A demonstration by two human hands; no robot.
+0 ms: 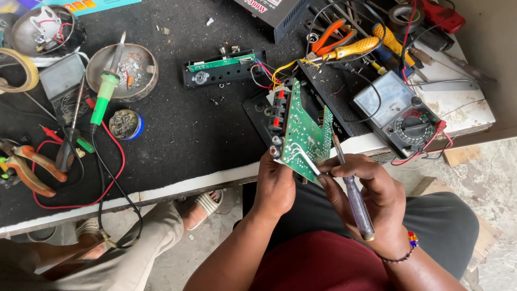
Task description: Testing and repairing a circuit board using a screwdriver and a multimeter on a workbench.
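My left hand [276, 186] grips the lower edge of a green circuit board [304, 132], held tilted on edge with its solder side toward me and red and black connectors on its left rim. Coloured wires [269, 73] run from the board's top to a black panel with a small green board [221, 67]. My right hand [371, 191] holds a clear-handled screwdriver [353, 194], its tip resting against the board's right side.
A green-handled soldering iron [105, 91] rests on a metal dish [123, 73]. An analog multimeter [401, 113] lies at the right, pliers and a yellow screwdriver [350, 49] behind it. Another person's sandalled foot [202, 205] and leg show below the table edge at left.
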